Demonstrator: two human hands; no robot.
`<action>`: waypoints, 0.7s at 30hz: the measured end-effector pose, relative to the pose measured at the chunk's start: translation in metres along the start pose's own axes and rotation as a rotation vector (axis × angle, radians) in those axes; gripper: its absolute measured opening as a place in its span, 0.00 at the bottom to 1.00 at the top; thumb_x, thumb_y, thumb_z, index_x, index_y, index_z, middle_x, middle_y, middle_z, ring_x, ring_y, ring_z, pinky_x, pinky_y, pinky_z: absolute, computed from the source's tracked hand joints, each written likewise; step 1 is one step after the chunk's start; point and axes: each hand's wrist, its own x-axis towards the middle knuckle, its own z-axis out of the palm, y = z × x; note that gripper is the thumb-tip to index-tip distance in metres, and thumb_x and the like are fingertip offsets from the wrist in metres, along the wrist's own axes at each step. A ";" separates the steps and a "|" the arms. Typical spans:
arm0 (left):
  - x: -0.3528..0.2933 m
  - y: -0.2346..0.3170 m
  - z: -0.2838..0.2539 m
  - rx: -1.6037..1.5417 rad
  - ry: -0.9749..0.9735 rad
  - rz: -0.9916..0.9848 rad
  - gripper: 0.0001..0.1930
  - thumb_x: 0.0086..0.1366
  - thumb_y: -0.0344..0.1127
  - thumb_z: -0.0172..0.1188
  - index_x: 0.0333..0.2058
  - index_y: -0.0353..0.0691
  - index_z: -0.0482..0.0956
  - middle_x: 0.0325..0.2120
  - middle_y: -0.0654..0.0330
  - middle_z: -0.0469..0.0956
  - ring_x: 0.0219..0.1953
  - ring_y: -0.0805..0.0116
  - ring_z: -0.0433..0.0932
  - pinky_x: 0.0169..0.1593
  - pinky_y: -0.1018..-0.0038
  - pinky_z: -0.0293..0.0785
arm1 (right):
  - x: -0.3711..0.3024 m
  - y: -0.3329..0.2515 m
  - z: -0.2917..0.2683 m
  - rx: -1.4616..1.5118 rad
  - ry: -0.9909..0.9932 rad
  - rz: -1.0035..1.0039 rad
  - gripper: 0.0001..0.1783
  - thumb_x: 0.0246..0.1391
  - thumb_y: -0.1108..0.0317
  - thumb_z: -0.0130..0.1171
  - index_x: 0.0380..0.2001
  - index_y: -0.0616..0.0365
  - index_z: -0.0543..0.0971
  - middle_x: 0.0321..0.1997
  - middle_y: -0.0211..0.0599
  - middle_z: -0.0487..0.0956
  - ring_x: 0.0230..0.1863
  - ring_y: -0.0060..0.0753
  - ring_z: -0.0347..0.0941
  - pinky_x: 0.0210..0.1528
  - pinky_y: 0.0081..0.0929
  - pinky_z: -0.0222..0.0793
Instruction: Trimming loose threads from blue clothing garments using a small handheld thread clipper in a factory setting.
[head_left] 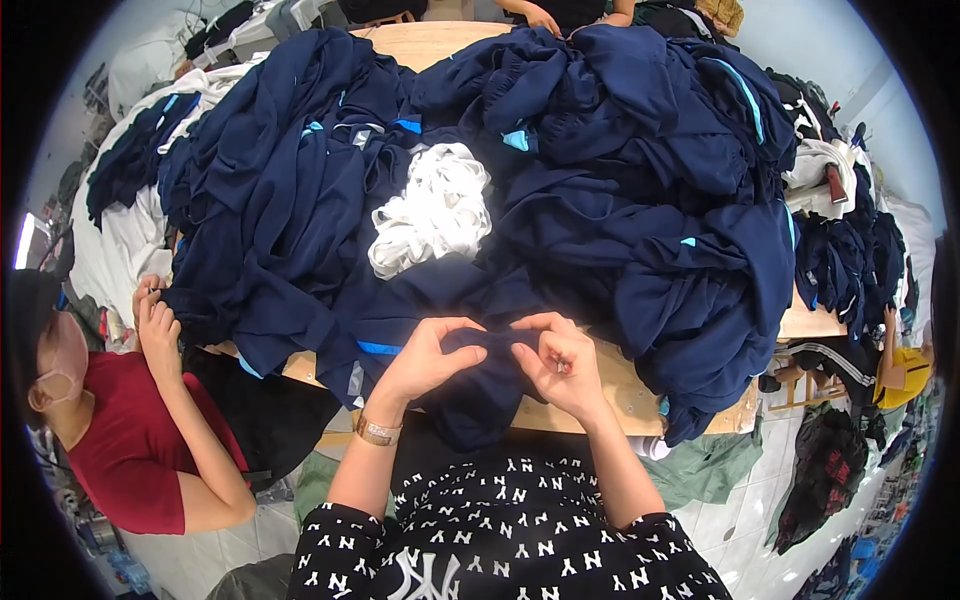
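At the table's near edge, my left hand (432, 358) and my right hand (562, 368) pinch a navy garment (470, 400) between thumbs and fingers, a short gap apart. Its fabric hangs down over the edge in front of me and runs back into the pile. Which part of the garment I grip is hard to make out. Beyond my hands, a tangled heap of white tape or cord (435, 210) lies on the navy cloth. A bright blue strip (380, 348) shows on the fabric left of my left hand.
Large piles of navy garments (270, 200) cover much of the wooden table (450, 40), left and right. A person in a red top (140, 440) handles navy cloth at the left. Another person's hand (543, 20) rests at the far edge. Green cloth (705, 470) lies below right.
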 end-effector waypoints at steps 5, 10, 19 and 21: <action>-0.001 -0.015 -0.005 -0.256 -0.028 -0.052 0.09 0.55 0.28 0.57 0.34 0.31 0.77 0.30 0.64 0.77 0.35 0.81 0.72 0.40 0.83 0.68 | 0.003 0.002 0.006 0.258 -0.065 0.179 0.24 0.45 0.77 0.62 0.09 0.59 0.57 0.35 0.36 0.79 0.21 0.13 0.60 0.21 0.14 0.52; 0.004 -0.023 -0.003 -0.668 -0.110 -0.134 0.09 0.58 0.26 0.52 0.38 0.33 0.75 0.34 0.61 0.77 0.37 0.76 0.75 0.43 0.80 0.70 | 0.001 0.004 0.002 0.487 -0.116 0.472 0.23 0.45 0.80 0.58 0.08 0.57 0.57 0.37 0.40 0.79 0.25 0.15 0.66 0.27 0.14 0.61; 0.000 -0.025 0.014 -0.686 0.024 -0.069 0.11 0.62 0.26 0.50 0.43 0.36 0.71 0.37 0.62 0.75 0.40 0.77 0.74 0.45 0.80 0.70 | -0.005 0.001 0.008 0.526 -0.088 0.434 0.21 0.46 0.81 0.57 0.10 0.58 0.58 0.41 0.41 0.76 0.36 0.24 0.74 0.38 0.19 0.69; -0.001 -0.023 0.019 -0.638 0.058 -0.022 0.10 0.62 0.27 0.50 0.43 0.37 0.70 0.38 0.63 0.74 0.40 0.77 0.73 0.45 0.82 0.69 | -0.009 0.005 0.009 0.491 -0.093 0.457 0.20 0.46 0.80 0.57 0.11 0.58 0.58 0.41 0.41 0.75 0.37 0.24 0.73 0.39 0.19 0.69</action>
